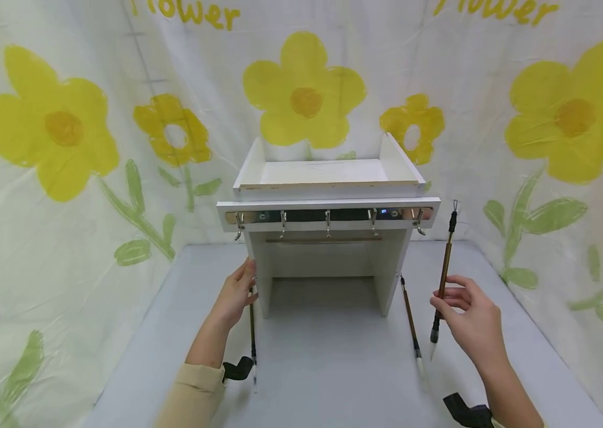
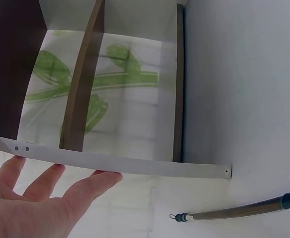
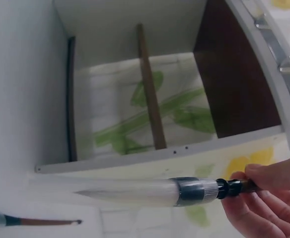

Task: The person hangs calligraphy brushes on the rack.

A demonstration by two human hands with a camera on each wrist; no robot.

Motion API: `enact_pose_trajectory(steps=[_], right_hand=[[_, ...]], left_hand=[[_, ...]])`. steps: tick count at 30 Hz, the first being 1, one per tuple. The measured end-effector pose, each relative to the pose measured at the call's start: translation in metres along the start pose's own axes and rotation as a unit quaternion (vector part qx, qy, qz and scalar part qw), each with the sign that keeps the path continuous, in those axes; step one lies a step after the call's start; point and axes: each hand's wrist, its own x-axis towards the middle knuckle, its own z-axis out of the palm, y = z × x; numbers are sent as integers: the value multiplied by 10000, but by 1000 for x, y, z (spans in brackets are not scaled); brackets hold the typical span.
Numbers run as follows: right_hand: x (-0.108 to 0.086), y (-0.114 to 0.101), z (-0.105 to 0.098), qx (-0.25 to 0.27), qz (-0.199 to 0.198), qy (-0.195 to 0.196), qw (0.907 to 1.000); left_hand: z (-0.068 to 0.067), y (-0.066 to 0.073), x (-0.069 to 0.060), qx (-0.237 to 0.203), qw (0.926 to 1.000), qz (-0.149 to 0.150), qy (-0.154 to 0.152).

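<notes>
My right hand [image 1: 469,315] pinches a brown-handled brush [image 1: 446,261] upright, its hanging loop at the top and pale bristles down. In the right wrist view the bristles [image 3: 130,192] point left, and the thumb and fingers [image 3: 256,198] hold the dark end of the handle. My left hand [image 1: 234,294] touches the left side panel of a white hook shelf [image 1: 328,224]. Its fingers lie spread against the panel edge [image 2: 135,164] in the left wrist view. A second brush [image 1: 252,333] lies beside this hand, and a third brush [image 1: 411,315] lies right of the shelf.
Several metal hooks [image 1: 328,220] line the shelf's front rail, and an open tray-like top [image 1: 328,172] stands above it. The white table [image 1: 328,368] runs back to a flowered curtain [image 1: 199,77]. Black straps [image 1: 238,368] are on both wrists.
</notes>
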Motion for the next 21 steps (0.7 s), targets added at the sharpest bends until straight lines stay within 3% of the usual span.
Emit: enact_pose_trajectory(steps=[13, 21], right_hand=[[-13, -16, 4, 455, -300, 185, 9983], [-18, -26, 11, 611, -748, 140, 9952]], left_hand=[[-1, 2, -1, -75, 10000, -48, 41], [-4, -2, 2, -49, 10000, -55, 41]])
